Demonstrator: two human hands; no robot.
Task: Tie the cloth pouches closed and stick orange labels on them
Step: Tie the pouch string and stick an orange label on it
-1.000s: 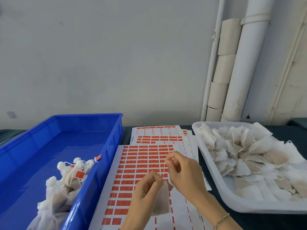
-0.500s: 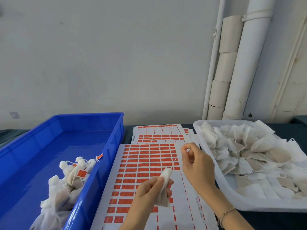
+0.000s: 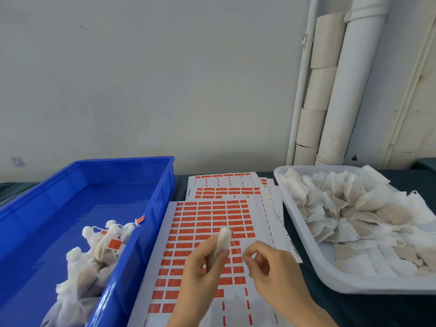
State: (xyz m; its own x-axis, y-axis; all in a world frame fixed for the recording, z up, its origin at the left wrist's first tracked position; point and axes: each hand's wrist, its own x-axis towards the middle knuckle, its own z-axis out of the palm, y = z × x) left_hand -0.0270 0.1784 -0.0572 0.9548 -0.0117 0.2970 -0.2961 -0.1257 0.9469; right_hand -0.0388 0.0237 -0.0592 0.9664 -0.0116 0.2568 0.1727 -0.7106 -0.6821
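Hands sit low centre, close but not touching. L hand [image 3: 200,270] is curled round the neck of one cloth pouch [image 3: 223,236]. Its gathered white top pokes up past the fingertips, and the body is mostly hidden in the palm. R hand [image 3: 276,274], just to the right, pinches thumb + forefinger on the free end of the drawstring [image 3: 236,247]. That line is thin and faint, and runs up-left from the pinch to the pouch neck.

Key relation: the pouch lies up and left of the R hand, w/ the string's long axis on that diagonal and only a short span btwn the two. Prob. step is cinching or knotting, so the pull would go down-right, away from the L grip. Can't tell if a knot is in yet. No orange label seen on this pouch.

Under both hands a label sheet [image 3: 207,215] lies on the dark desk [image 3: 354,310], w/ rows of orange labels and gaps at its lower right.

To the left is a blue bin [image 3: 151,208] w/ finished pouches [image 3: 101,246], tied and tagged, in its near corner on the L hand's side. To the right is a white tray [image 3: 313,260] heaped w/ untied pouches [image 3: 354,208], nearer the R hand. Farther back lie more sheets [image 3: 224,185].
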